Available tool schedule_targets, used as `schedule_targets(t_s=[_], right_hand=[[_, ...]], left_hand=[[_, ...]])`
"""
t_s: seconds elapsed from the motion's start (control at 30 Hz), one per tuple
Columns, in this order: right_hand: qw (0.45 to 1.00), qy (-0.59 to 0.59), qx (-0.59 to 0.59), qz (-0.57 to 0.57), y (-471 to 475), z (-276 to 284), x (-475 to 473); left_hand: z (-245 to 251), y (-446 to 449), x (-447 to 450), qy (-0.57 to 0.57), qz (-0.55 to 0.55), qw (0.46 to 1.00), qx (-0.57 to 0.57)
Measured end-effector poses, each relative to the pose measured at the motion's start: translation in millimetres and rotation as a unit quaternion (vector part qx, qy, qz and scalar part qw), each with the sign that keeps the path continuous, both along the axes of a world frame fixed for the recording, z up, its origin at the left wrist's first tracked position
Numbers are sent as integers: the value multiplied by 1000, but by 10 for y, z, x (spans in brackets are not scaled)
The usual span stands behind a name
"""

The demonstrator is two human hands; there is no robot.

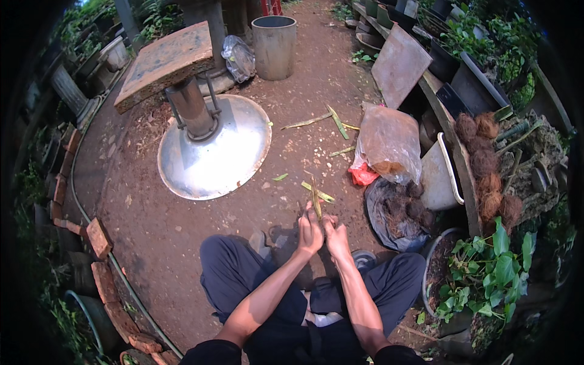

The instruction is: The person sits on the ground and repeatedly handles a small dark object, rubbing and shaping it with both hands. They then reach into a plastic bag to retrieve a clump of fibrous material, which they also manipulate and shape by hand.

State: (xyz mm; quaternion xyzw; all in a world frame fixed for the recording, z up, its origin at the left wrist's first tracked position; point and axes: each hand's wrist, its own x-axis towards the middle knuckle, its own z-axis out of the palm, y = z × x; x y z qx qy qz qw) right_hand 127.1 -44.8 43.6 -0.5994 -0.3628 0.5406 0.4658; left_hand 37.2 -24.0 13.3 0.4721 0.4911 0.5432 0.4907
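Note:
My left hand [310,232] and my right hand [336,235] are close together in front of my knees, over the dirt ground. A narrow yellow-green leaf strip [315,200] points up and away from the fingers of my left hand, which is closed on it. My right hand is curled beside it; whether it grips anything is hidden by the fingers. Another cut leaf piece [325,194] shows just beyond the fingertips, crossing behind the strip. Farther out, a long dry leaf strip [306,121] and a green one [337,122] lie on the ground.
A round metal base [246,159] carries a post with a slab top [173,59]. Right of my hands are a black plastic bag with brown fiber [378,214], a clear plastic bag [392,132] and a potted leafy plant [499,273]. Bricks [104,282] and a hose [137,299] edge the left.

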Motion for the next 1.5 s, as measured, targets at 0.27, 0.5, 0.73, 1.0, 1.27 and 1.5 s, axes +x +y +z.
schedule_targets(t_s=[0.27, 0.5, 0.73, 1.0, 1.27, 1.5], right_hand=[[983, 8, 181, -21, -29, -138, -7], [953, -202, 227, -16, -53, 109, -128], [855, -331, 397, -29, 12, 87, 25], [866, -302, 397, -49, -11, -94, 21], [972, -69, 204, -91, 123, 141, 45], [972, -137, 192, -26, 85, -38, 41]], left_hand=[[147, 32, 80, -89, 63, 994, -8], [49, 15, 18, -403, -3, 898, -176], [-37, -49, 43, -394, -64, 887, -230], [-92, -21, 49, -388, -127, 883, -233], [87, 61, -3, -315, -143, 930, -125], [24, -15, 17, -544, -108, 805, -210]])
